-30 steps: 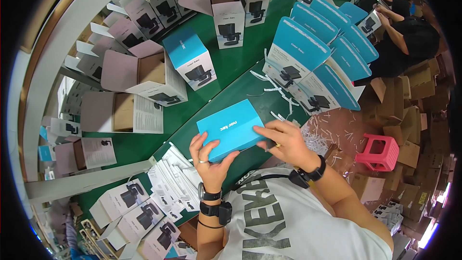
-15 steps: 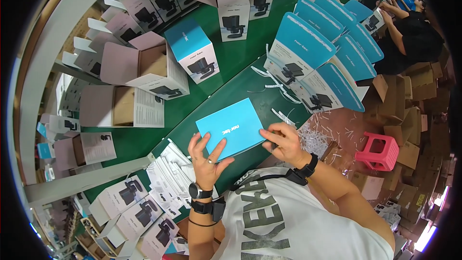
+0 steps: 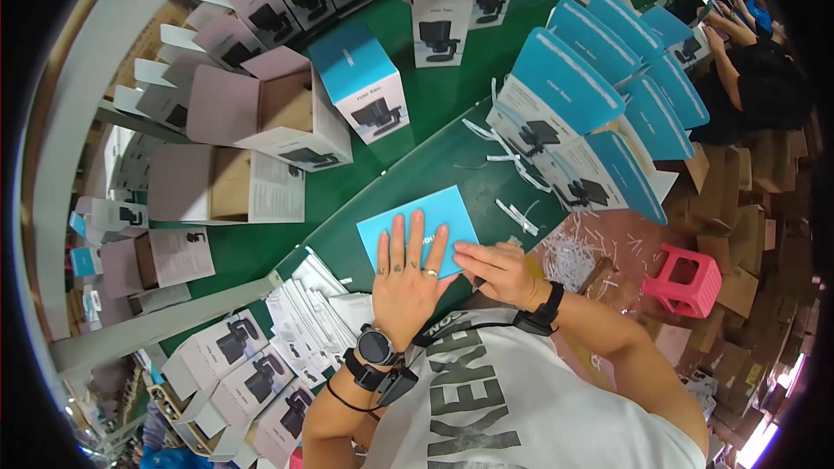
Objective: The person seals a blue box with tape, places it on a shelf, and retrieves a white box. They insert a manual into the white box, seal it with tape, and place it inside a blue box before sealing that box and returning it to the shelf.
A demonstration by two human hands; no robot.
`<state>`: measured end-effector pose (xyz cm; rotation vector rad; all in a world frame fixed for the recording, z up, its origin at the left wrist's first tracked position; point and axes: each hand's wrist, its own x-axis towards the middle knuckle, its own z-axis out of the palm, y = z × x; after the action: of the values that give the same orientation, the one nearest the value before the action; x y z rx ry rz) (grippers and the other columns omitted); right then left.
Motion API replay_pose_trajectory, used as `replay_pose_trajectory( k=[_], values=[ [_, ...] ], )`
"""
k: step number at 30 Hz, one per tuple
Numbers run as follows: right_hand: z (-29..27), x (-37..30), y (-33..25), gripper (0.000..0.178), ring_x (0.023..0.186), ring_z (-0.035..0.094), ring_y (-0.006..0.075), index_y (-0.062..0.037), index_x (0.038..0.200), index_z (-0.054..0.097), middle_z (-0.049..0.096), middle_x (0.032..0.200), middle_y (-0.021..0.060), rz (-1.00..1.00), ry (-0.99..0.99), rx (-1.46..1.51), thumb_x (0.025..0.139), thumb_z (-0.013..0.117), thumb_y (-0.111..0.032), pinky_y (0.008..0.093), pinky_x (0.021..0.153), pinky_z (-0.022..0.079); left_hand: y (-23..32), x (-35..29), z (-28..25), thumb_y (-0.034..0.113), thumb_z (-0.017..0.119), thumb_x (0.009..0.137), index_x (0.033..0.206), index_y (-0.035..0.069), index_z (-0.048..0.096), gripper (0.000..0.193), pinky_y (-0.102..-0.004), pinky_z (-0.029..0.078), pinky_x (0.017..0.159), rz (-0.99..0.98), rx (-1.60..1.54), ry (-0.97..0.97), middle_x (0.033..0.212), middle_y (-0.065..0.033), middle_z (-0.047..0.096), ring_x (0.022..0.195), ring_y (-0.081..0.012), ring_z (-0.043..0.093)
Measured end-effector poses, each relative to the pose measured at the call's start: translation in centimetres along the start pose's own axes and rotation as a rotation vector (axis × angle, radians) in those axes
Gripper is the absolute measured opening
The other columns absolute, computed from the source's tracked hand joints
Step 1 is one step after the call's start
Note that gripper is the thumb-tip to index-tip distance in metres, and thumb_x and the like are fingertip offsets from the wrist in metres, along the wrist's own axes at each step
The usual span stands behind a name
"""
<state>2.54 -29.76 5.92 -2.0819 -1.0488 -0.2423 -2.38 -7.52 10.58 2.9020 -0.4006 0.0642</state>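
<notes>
plainly, on the green surface (image 3: 408, 167) i see the blue box (image 3: 453, 213) under my flat, spread left hand (image 3: 408, 288), which grips nothing; my right hand (image 3: 506, 275) half-curls at its right end, hold unclear. lopsided pressure could skid it toward the paper strips (image 3: 519, 218).

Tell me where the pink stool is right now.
In the head view, the pink stool is on the floor at the right, farther right than your right hand, with brown cardboard boxes just to its right.
</notes>
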Motion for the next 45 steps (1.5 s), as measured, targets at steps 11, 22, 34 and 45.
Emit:
replay_pose_trajectory(
  k=[11, 22, 34, 45],
  values=[
    [-0.9, 2.6, 1.4, 0.027, 0.087, 0.076, 0.0229, -0.0074, 0.117, 0.077, 0.076, 0.122, 0.0095, 0.125, 0.014, 0.48, 0.089, 0.077, -0.009, 0.0293, 0.066, 0.056, -4.4, 2.4, -3.5, 0.06, 0.083, 0.074, 0.159, 0.018, 0.045, 0.102, -0.0628, 0.026, 0.12, 0.129, -0.166, -0.011, 0.15, -0.0341, 0.039, 0.138, -0.052, 0.039],
    [0.4, 29.1, 10.8, 0.027, 0.102, 0.068, 0.0427, -0.0043, 0.111, 0.068, 0.069, 0.116, 0.0197, 0.365, 0.575, -0.231, 0.085, 0.063, -0.004, 0.0483, 0.086, 0.057, -8.1, 2.3, -5.0, 0.054, 0.094, 0.06, 0.156, 0.02, 0.048, 0.112, -0.0605, 0.036, 0.115, 0.117, -0.118, 0.08, 0.141, -0.029, 0.047, 0.13, -0.0497, 0.046],
    [-4.4, 36.5, 22.3, 0.033, 0.112, 0.072, 0.0366, -0.0147, 0.121, 0.075, 0.073, 0.12, 0.0186, 0.44, -0.138, -0.992, 0.09, 0.064, -0.02, 0.0492, 0.092, 0.059, -28.5, -7.1, -10.0, 0.04, 0.097, 0.056, 0.15, 0.017, 0.051, 0.107, -0.0557, 0.04, 0.113, -0.342, -0.03, 0.228, 0.142, -0.0306, 0.048, 0.129, -0.0497, 0.047],
    [-4.5, 25.9, 1.9, 0.018, 0.086, 0.072, 0.0399, -0.0085, 0.093, 0.078, 0.074, 0.088, 0.0194, 0.275, -0.489, -0.596, 0.08, 0.073, -0.019, 0.0502, 0.077, 0.058, -30.2, -3.4, -3.9, 0.055, 0.083, 0.077, 0.158, 0.001, 0.038, 0.108, -0.0576, 0.027, 0.123, -0.484, 0.229, 0.275, 0.162, -0.0277, 0.037, 0.151, -0.0466, 0.032]
  ],
)
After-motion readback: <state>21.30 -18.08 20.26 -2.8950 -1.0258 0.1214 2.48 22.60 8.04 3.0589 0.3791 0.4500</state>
